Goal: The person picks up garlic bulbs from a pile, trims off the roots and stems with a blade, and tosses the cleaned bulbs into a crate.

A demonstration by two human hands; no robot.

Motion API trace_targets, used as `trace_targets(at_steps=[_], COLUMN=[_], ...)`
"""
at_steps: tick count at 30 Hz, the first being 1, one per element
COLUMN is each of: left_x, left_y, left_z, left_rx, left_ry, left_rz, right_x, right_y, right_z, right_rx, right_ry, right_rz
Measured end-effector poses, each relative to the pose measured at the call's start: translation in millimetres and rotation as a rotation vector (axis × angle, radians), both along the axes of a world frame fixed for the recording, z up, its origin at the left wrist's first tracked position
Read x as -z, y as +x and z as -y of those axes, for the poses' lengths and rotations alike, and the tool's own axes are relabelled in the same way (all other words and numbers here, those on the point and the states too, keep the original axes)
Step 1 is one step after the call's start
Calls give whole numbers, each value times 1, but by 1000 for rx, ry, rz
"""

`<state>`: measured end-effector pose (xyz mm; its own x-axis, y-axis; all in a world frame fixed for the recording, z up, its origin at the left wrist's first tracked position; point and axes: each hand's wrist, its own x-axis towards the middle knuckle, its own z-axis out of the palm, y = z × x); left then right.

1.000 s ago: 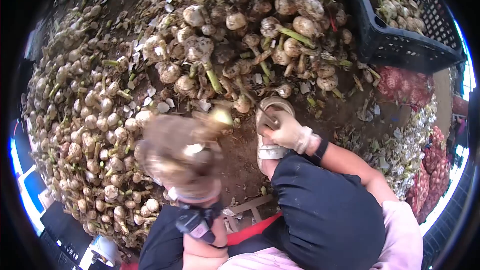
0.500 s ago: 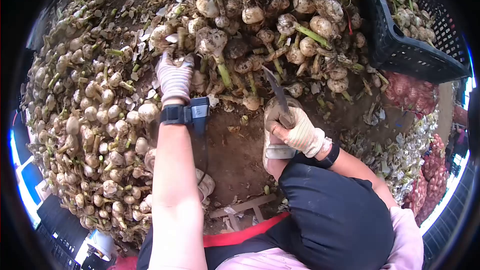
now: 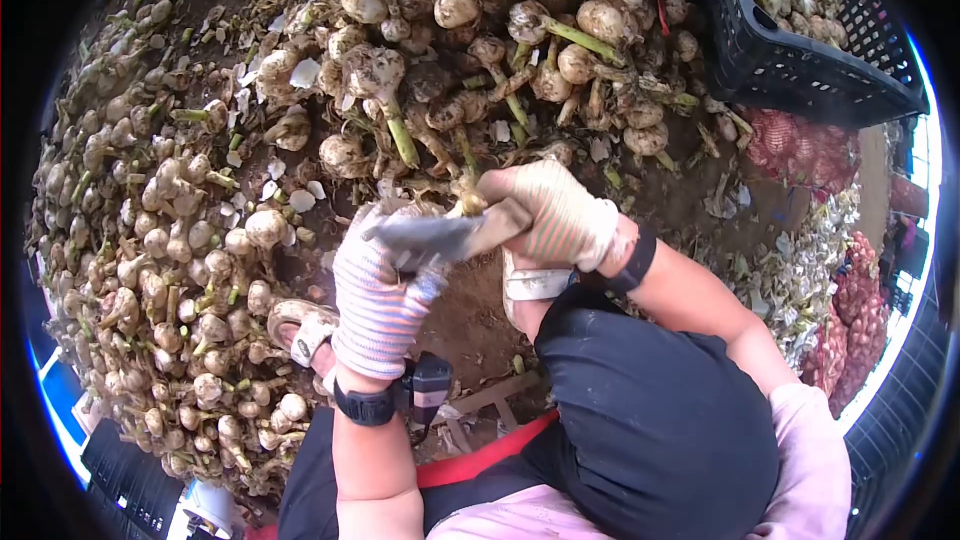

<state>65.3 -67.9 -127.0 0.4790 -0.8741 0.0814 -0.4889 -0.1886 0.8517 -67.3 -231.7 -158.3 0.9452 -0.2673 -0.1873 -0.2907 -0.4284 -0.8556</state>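
Note:
My right hand (image 3: pixel 555 210), in a striped glove, is closed round the handle of a knife (image 3: pixel 425 238). Its blurred blade points left, across the front of my left hand (image 3: pixel 385 295). That hand, gloved too, has its fingers curled round a garlic bulb, mostly hidden behind the blade and fingers. A pale stem end (image 3: pixel 468 198) shows between the two hands. Just beyond them lies a heap of dirty garlic bulbs (image 3: pixel 375 75) with green stems.
Trimmed garlic (image 3: pixel 210 325) covers the ground at left. A black plastic crate (image 3: pixel 800 75) holding more bulbs stands at upper right, beside a red mesh sack (image 3: pixel 800 150). Loose peelings (image 3: pixel 800 290) lie at right. A small wooden frame (image 3: pixel 495 395) sits between my legs.
My left hand has drawn back from the heap toward my body, with a bulb in it. My right hand has moved up and left, bringing the knife blade over to the left hand.

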Motion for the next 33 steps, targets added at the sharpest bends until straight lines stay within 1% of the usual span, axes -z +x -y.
trace_targets(at_steps=[2, 3, 4, 6, 7, 8, 9, 10, 11, 12, 13, 14, 15, 16, 17, 18, 19, 20, 22, 24, 25, 26, 28, 29, 30, 32, 33], left_x=[-8, -4, 2, -30, -27, -24, -20, -16, -15, -18, -23, -27, -18, -13, -12, -14, -14, -16, -3, -5, -12, -24, -44, -30, -22, -9, -4], left_y=[3, 8, 10, 16, 20, 18, 15, 12, 2, 1, 0, -2, -6, -3, -8, -13, -12, -13, -13, -13, -15, -14, -13, -17, -22, -30, -26], left_z=[2, -3, -9, -1, 4, 4, 2, 2, 8, 7, 5, 2, -3, -2, -11, -22, -27, -14, -19, -17, -17, -13, -7, -16, -25, -31, -32], left_rx=[-43, -49, -49, -11, -23, -20, -100, -178, -257, -256, -284, -310, -354, -297, -327, -359, -395, -293, -214, -46, 54, 51, 58, -92, -168, -317, -384], left_ry=[58, -57, -163, 14, -48, -53, -60, -63, -220, -218, -203, -187, -220, -167, -129, -90, 63, 28, 77, 275, 229, 231, 432, 526, 371, 48, 45], left_rz=[-72, -53, -43, 184, 453, 457, 231, 4, -374, -371, -605, -841, -955, -992, -1011, -1028, -1105, -999, -1002, -808, -381, -383, -588, -607, -669, -875, -1120], right_x=[25, 37, 44, 39, 36, 34, 37, 34, 27, 22, 23, 17, 9, 4, 4, 4, 3, -1, -14, -21, -27, -28, -29, -28, -31, -38, -36], right_y=[-17, -30, -40, -47, -44, -40, -37, -36, -34, -33, -34, -32, -27, -24, -23, -22, -21, -18, -13, -10, -6, -7, -10, -11, -11, -9, -9], right_z=[6, 11, 8, 0, -1, -2, -4, -6, -10, -12, -9, -8, -6, -5, -5, -4, -4, -4, -2, -4, -3, -3, -2, -3, -3, -5, -6], right_rx=[42, 6, 60, 125, 110, 96, 59, 62, 130, 195, 72, 73, 88, 103, 117, 118, 64, 8, -21, -192, -197, -199, -142, -128, -129, -175, -193], right_ry=[-9, -16, 24, 41, 36, 28, 28, 27, 301, 578, 534, 536, 572, 605, 535, 538, 367, 196, 199, -52, -24, -21, -190, -199, -200, -141, -162], right_rz=[-33, -123, 4, 95, 73, 53, -75, -73, -183, -291, -190, -190, -233, -276, -226, -228, -259, -287, -312, -135, -211, -212, -56, 65, 65, 86, 85])
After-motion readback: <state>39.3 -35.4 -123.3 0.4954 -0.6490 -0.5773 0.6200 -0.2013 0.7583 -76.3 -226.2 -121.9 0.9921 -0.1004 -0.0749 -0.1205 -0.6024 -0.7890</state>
